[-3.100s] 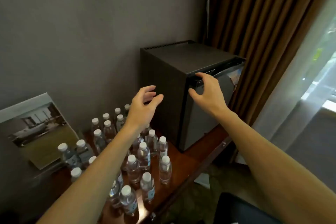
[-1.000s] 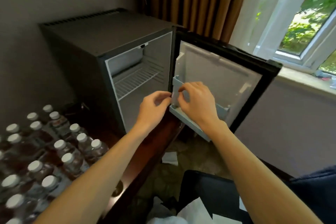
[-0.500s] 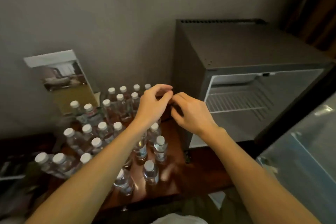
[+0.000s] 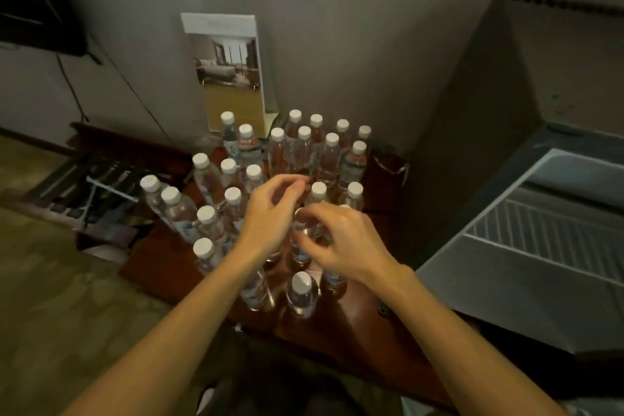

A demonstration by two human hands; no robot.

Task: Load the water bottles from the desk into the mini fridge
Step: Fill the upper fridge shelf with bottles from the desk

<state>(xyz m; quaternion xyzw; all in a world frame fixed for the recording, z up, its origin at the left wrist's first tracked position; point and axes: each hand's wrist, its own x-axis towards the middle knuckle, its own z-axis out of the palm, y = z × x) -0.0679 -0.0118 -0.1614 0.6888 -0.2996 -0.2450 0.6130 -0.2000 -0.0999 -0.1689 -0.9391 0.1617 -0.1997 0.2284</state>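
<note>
Several clear water bottles (image 4: 285, 159) with white caps stand packed together on the dark wooden desk (image 4: 358, 328). My left hand (image 4: 270, 216) hovers over the middle of the cluster, fingers curled and apart, holding nothing. My right hand (image 4: 347, 243) is beside it, thumb and fingers wrapped around the top of one water bottle (image 4: 300, 240) that stands on the desk between my hands. The mini fridge (image 4: 557, 71) stands at the right with its door open, showing a pale interior and a wire shelf (image 4: 543, 233). Some bottles are hidden under my hands and forearms.
A brochure in a clear stand (image 4: 233, 74) leans at the wall behind the bottles. A folding luggage rack (image 4: 101, 186) stands on the carpet to the left of the desk. A dark screen (image 4: 33, 10) with hanging cables is at the upper left.
My view swung from the open fridge door back to the bottles. Both hands came down from above the cluster into it, and my right hand closed around a bottle.
</note>
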